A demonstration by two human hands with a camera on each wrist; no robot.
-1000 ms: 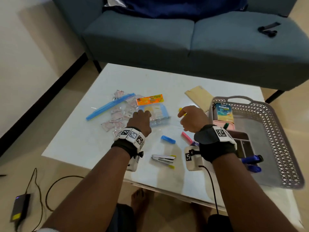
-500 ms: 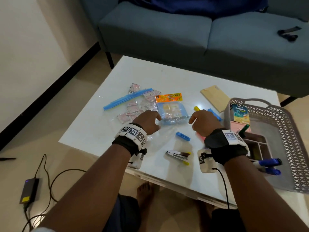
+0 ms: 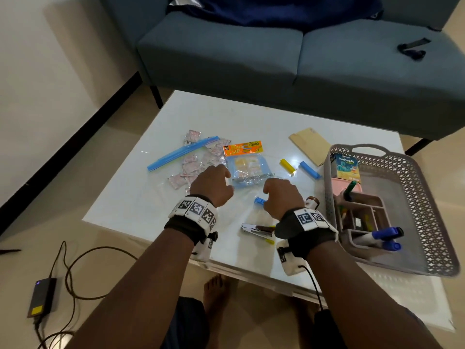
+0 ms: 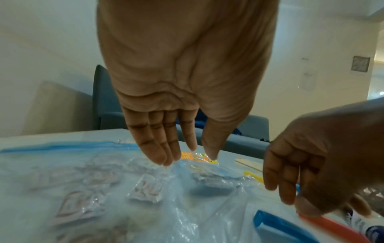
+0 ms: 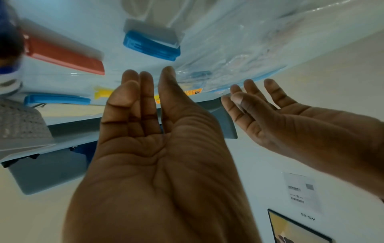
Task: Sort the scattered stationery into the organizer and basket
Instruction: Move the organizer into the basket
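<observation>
two hands over the table [image 3: 130, 197], neither gripping: left hand [image 3: 212, 185] with fingers straight, tips down at the clear zip bag [image 4: 145, 189]; right hand [image 3: 281, 197] loose and empty, just right of it. bag flat on the table, directly under and ahead of the left hand, blue zip strip [image 3: 181, 153] running away to the far left. basket [image 3: 415, 172] with organizer [image 3: 362, 217] off to the right, nearer the right hand. likely next: pinch the near bag edge, left hand closest.
</observation>
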